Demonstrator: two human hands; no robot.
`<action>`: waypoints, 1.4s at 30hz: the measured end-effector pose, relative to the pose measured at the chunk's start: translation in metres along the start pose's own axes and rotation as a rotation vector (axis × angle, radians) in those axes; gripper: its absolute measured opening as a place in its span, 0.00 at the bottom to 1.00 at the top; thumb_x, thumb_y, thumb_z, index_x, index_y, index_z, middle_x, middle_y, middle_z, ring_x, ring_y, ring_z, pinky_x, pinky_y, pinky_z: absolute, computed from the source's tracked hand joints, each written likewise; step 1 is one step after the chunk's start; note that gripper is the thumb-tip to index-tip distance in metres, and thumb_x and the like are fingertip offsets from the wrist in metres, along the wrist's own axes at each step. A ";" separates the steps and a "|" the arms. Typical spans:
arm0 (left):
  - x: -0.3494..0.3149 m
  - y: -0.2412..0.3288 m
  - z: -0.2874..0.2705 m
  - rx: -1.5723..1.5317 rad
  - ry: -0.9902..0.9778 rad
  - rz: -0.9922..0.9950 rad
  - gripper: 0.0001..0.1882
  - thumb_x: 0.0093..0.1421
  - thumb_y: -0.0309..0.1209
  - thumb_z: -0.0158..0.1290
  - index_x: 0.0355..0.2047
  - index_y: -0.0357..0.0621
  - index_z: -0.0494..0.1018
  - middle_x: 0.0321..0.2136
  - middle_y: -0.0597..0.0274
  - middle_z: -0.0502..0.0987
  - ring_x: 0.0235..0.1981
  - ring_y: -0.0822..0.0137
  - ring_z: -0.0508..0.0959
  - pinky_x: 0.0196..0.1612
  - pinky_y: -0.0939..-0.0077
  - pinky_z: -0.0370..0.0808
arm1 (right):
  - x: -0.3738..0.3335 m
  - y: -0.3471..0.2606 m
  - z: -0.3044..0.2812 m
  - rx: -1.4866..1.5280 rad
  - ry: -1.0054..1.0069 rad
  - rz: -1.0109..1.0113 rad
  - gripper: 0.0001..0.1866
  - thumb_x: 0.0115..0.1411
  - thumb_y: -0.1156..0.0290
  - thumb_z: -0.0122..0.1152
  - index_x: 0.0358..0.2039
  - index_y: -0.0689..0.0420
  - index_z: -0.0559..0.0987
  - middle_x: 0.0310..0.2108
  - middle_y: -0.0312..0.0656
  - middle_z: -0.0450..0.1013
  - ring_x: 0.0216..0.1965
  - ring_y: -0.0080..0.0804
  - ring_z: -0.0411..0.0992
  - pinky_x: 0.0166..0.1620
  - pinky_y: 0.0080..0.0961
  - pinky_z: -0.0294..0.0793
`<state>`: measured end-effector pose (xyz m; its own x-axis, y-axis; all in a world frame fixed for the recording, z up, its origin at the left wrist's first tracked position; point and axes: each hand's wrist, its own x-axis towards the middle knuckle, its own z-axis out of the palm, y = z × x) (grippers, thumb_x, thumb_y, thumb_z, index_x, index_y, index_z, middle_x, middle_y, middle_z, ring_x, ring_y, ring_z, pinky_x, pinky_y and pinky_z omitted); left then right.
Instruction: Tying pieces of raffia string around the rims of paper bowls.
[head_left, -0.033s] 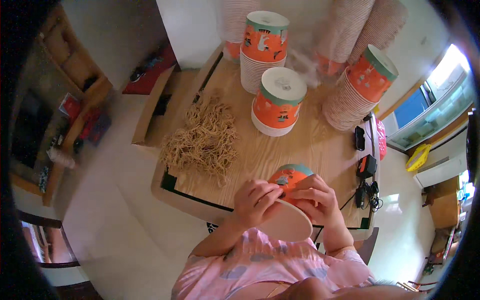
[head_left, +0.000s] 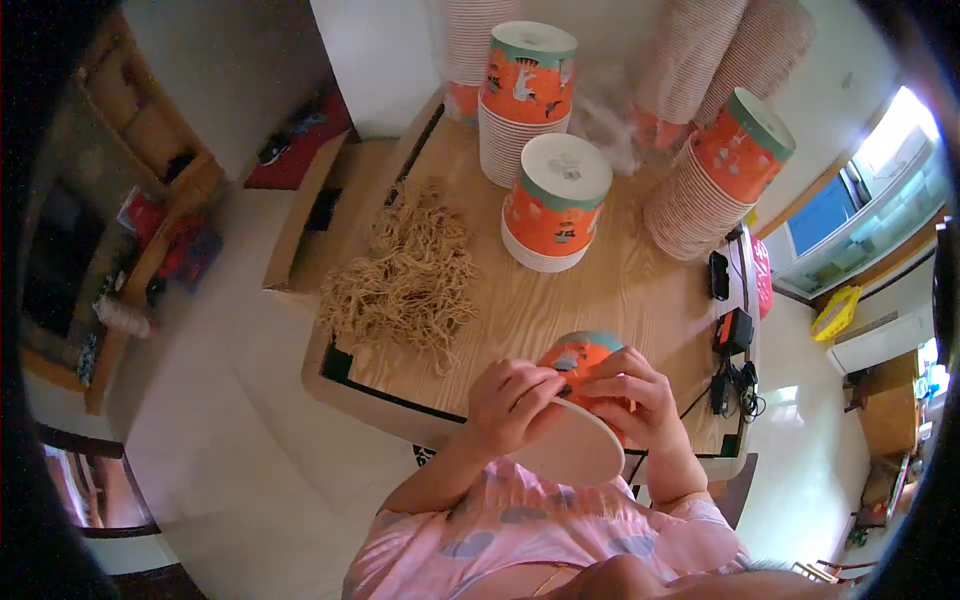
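We see the left hand (head_left: 512, 405) bent closed on an orange paper cup (head_left: 578, 362), its fingers gathered at the cup's left side. The right hand (head_left: 632, 398) grips the same cup from the other side, fingers curled, so the two hold it between them. That cup is tilted at the near edge of the desk (head_left: 615, 290), right of the middle, its green band pointing away from the person and a wide, pale round face toward the pink shirt (head_left: 540, 510). We cannot tell whether that face is the open mouth or a flat disc.

Farther out, a short stack of upturned cups (head_left: 556, 215) stands about mid-desk. To its left, a loose heap of tan twine (head_left: 415, 270) spreads toward the near-left corner. By the near-right corner we find a black adapter (head_left: 735, 330) and a coiled cable (head_left: 742, 390). A leaning cup stack (head_left: 722, 185) stands toward the far-right corner, and a taller cup stack (head_left: 527, 95) rises toward the far edge.
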<state>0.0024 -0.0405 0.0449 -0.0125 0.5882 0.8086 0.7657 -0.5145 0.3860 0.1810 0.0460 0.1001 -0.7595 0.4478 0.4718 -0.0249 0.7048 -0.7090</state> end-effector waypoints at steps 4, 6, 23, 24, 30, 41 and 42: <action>-0.001 0.001 0.002 -0.018 -0.068 0.016 0.14 0.44 0.32 0.57 0.32 0.41 0.73 0.30 0.62 0.73 0.30 0.62 0.74 0.31 0.70 0.72 | 0.004 0.005 -0.004 0.099 -0.078 0.172 0.10 0.47 0.75 0.64 0.32 0.58 0.77 0.30 0.42 0.72 0.33 0.40 0.70 0.38 0.31 0.69; -0.001 0.002 0.004 -0.014 -0.083 0.023 0.14 0.44 0.32 0.57 0.32 0.41 0.74 0.29 0.62 0.73 0.30 0.62 0.73 0.31 0.70 0.72 | 0.006 0.007 -0.005 0.097 -0.116 0.190 0.09 0.47 0.75 0.63 0.32 0.58 0.77 0.29 0.42 0.71 0.32 0.40 0.70 0.37 0.31 0.69; -0.007 -0.004 0.000 0.010 -0.169 -0.034 0.14 0.43 0.28 0.54 0.33 0.41 0.74 0.30 0.63 0.72 0.33 0.63 0.73 0.34 0.70 0.72 | -0.005 0.019 -0.002 0.176 -0.079 0.345 0.10 0.48 0.76 0.62 0.34 0.59 0.79 0.32 0.42 0.71 0.36 0.37 0.70 0.42 0.29 0.69; -0.007 -0.004 0.000 0.009 -0.170 -0.032 0.14 0.43 0.28 0.54 0.33 0.41 0.74 0.30 0.63 0.72 0.33 0.63 0.73 0.34 0.70 0.72 | -0.005 0.019 -0.003 0.175 -0.076 0.344 0.10 0.48 0.76 0.62 0.34 0.59 0.79 0.32 0.42 0.71 0.36 0.37 0.70 0.42 0.29 0.69; -0.006 -0.002 -0.001 0.057 -0.188 0.027 0.13 0.43 0.29 0.54 0.32 0.42 0.74 0.30 0.64 0.73 0.33 0.63 0.73 0.35 0.70 0.72 | -0.002 0.020 -0.004 0.206 -0.150 0.228 0.08 0.45 0.80 0.63 0.29 0.60 0.79 0.29 0.41 0.72 0.33 0.34 0.70 0.39 0.27 0.69; -0.005 -0.004 0.001 0.063 -0.209 0.030 0.13 0.43 0.30 0.52 0.32 0.44 0.74 0.30 0.63 0.73 0.33 0.62 0.73 0.36 0.68 0.72 | -0.003 0.025 -0.011 0.172 -0.278 0.199 0.03 0.52 0.79 0.56 0.28 0.63 0.72 0.28 0.42 0.69 0.33 0.36 0.68 0.37 0.28 0.67; -0.005 -0.007 0.000 0.063 -0.210 0.023 0.13 0.43 0.30 0.52 0.32 0.44 0.74 0.30 0.63 0.73 0.33 0.62 0.73 0.36 0.68 0.72 | -0.006 0.028 -0.012 0.176 -0.283 0.202 0.03 0.52 0.79 0.56 0.28 0.63 0.72 0.28 0.42 0.69 0.33 0.36 0.68 0.37 0.28 0.67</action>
<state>-0.0026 -0.0395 0.0381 0.1345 0.6970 0.7043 0.8032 -0.4930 0.3345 0.1925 0.0698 0.0841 -0.9093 0.3811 0.1672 0.0516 0.5019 -0.8634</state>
